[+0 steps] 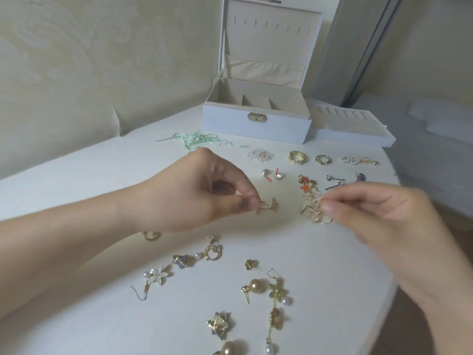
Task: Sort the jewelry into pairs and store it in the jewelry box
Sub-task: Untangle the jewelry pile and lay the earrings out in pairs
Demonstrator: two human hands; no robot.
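- While the sorting is judged to be partly done, nothing can be seen stored yet in the open jewelry box (256,124) at the back of the white table (76,175); its visible compartments look bare.
- Beside the box, one lift-out tray (358,134) is set.
- A small gold earring (268,204) is pinched by the fingertips of the left hand (204,193), near the table's middle.
- A thin wire hook of a gold hoop cluster (316,213) is pinched by the right hand (378,213), which is blurred.
- Behind the hands, grouped pieces are laid out: two pearl studs (271,174), two gold rings (297,157), one pearl piece (349,159), and an orange pair (307,184).
- Nearer the viewer, roughly ten loose pieces are scattered unsorted, among them a white flower earring (156,275) and a large pearl stud (257,285).
- One green ribbon (197,139) is lying left of the box.
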